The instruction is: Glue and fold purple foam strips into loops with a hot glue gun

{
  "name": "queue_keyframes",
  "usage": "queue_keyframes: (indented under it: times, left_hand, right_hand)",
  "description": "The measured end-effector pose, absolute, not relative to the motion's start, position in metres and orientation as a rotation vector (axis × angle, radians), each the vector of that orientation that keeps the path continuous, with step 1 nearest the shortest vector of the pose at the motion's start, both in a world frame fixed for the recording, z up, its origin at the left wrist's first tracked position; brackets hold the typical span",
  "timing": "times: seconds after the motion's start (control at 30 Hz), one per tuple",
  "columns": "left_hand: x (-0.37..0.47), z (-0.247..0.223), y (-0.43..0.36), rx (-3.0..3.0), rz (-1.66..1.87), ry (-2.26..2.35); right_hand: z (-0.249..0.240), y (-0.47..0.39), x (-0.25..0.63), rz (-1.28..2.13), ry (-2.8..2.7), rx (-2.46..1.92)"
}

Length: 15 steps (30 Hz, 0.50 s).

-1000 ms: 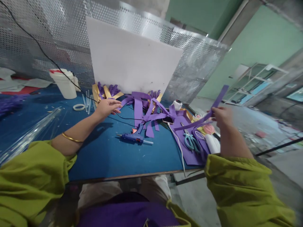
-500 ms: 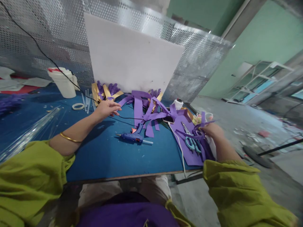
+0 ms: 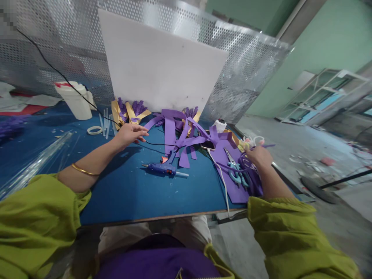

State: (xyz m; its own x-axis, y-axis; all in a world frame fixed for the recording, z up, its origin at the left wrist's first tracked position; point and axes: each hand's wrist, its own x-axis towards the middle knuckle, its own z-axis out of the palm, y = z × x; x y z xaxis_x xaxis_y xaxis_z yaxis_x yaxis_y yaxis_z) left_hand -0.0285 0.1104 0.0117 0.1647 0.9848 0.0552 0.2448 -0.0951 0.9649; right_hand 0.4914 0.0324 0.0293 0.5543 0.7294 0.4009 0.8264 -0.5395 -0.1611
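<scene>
My left hand (image 3: 132, 135) pinches the black cord (image 3: 157, 144) above the table; the cord runs on to the blue glue gun (image 3: 162, 168), which lies on its side with a clear stick in its rear. At the right edge, my right hand (image 3: 260, 157) is closed on thin purple strips (image 3: 246, 164). Beside it, scissors (image 3: 229, 157) and teal-handled tools (image 3: 238, 176) rest on a purple sheet (image 3: 222, 164). Wide purple strips (image 3: 169, 131) lie tangled at the back centre.
Behind the strips stands a white board (image 3: 159, 66). To the left are a white container (image 3: 77, 101), a tape ring (image 3: 94, 130), clear sticks (image 3: 106, 124) and wrapped purple flowers (image 3: 136, 110). A white cable (image 3: 222, 178) hangs over the front edge.
My right hand has moved slightly up and left, and the thin purple strips near it have shifted. The left hand keeps its hold on the cord. The view has tilted slightly.
</scene>
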Motion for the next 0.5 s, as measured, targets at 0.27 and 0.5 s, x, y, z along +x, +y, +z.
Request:
queue_keyframes:
  times: [0.27, 0.5]
  left_hand:
    - [-0.027, 0.012, 0.108, 1.537, 0.999, 1.230]
    - [-0.024, 0.013, 0.108, 1.578, 0.947, 1.258]
  right_hand:
    - [0.066, 0.028, 0.463, -0.801, -1.319, -2.504]
    - [0.073, 0.057, 0.462, -0.604, -1.600, -2.672]
